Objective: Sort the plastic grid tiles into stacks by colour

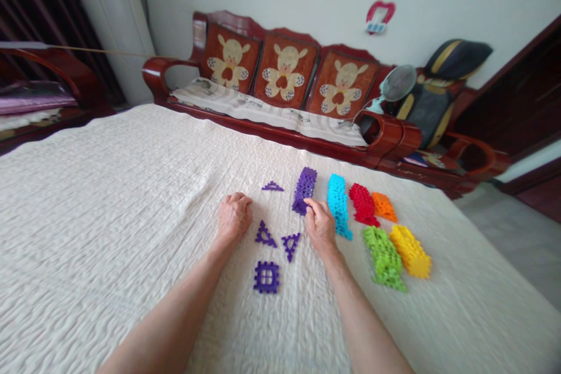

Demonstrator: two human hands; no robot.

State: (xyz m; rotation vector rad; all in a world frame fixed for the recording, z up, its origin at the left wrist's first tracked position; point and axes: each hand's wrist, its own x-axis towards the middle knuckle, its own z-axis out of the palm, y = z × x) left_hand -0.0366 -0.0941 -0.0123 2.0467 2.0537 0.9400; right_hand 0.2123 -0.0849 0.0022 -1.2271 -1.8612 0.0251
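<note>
My left hand (235, 214) rests on the quilted cover, its fingers curled into a loose fist, and no piece shows in it. With thumb and fingers pinched, my right hand (321, 223) is at the near end of a row of purple building pieces (305, 186). Between my hands lie a purple triangle (265, 235) and a second purple triangle (290, 245). A third purple triangle (273, 186) is farther off, beyond my left hand. Closest to me is a purple square window piece (266, 277), lying flat.
On the right are rows of blue pieces (338, 204), red pieces (363, 204), orange pieces (384, 206), green pieces (384, 258) and yellow pieces (411, 251). All lie on the white quilted cover (131, 204). Behind it stands a wooden sofa (263, 128) with a small fan (398, 83).
</note>
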